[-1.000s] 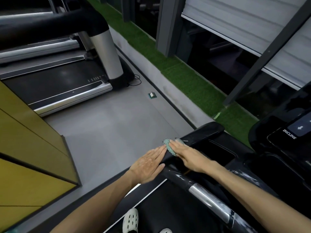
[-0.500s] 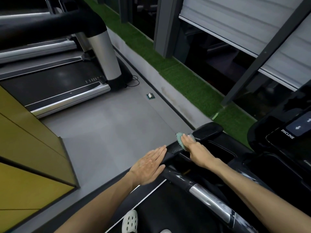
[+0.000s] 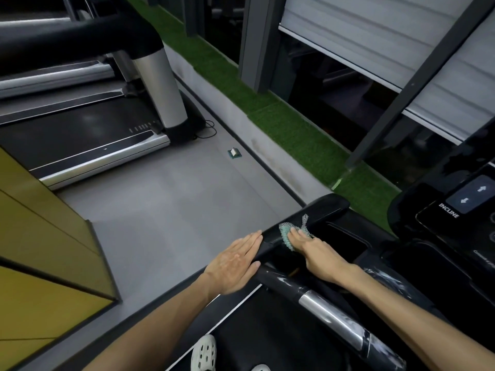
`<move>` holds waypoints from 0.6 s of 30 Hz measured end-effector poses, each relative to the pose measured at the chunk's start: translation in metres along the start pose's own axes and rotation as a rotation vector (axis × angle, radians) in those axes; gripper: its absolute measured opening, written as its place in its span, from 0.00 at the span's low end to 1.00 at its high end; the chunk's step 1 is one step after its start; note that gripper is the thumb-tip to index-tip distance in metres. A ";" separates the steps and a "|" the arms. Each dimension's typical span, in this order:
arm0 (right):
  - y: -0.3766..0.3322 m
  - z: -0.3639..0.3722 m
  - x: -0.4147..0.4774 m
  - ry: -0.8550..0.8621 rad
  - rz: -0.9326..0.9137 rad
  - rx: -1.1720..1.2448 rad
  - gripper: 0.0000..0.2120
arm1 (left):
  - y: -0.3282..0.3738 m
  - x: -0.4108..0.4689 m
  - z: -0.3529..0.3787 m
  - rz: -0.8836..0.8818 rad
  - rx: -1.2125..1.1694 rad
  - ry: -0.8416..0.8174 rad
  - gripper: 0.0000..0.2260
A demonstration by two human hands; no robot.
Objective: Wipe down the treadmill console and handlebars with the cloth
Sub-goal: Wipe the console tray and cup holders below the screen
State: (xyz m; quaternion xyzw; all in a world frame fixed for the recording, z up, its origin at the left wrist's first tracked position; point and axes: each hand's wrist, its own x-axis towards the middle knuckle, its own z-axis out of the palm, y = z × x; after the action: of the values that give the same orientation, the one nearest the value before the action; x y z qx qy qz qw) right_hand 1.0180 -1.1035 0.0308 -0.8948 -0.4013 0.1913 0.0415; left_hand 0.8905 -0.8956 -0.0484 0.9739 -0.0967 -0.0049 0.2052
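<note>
A small teal cloth [image 3: 288,232] with a grey mesh edge is pressed under my right hand [image 3: 314,250] onto the black left arm [image 3: 325,208] of the treadmill console. My left hand [image 3: 234,265] lies flat, fingers together and extended, against the outer edge of that same black arm, holding nothing. The glossy console [image 3: 455,207] with an INCLINE label and arrow buttons stands at the right. A black and chrome handlebar [image 3: 329,309] runs diagonally below both hands.
A second treadmill [image 3: 88,140] stands at the upper left with a silver upright. Yellow panels [image 3: 40,253] fill the left side. Grey floor [image 3: 174,210] lies between, with a small object [image 3: 234,153] on it. A green turf strip [image 3: 294,135] borders the window frames. White perforated shoes [image 3: 203,353] show below.
My right hand has slid the cloth forward along the black console arm toward its far end. My left hand has stayed flat in nearly the same place.
</note>
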 end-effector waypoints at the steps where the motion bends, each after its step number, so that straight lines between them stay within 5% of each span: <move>1: 0.001 0.001 0.000 -0.008 -0.019 0.002 0.41 | 0.000 0.000 0.000 -0.001 0.003 0.001 0.29; 8: -0.020 0.011 0.029 -0.015 -0.190 0.009 0.41 | 0.000 0.001 0.001 0.011 0.041 0.033 0.28; 18: 0.033 -0.009 -0.032 -0.184 0.132 -0.045 0.43 | -0.002 0.001 0.004 0.018 0.020 0.015 0.28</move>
State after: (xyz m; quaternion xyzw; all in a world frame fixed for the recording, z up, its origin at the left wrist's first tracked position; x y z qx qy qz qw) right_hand 1.0253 -1.1490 0.0410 -0.8987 -0.3478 0.2657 -0.0283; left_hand 0.8920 -0.8953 -0.0526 0.9750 -0.1039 0.0051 0.1962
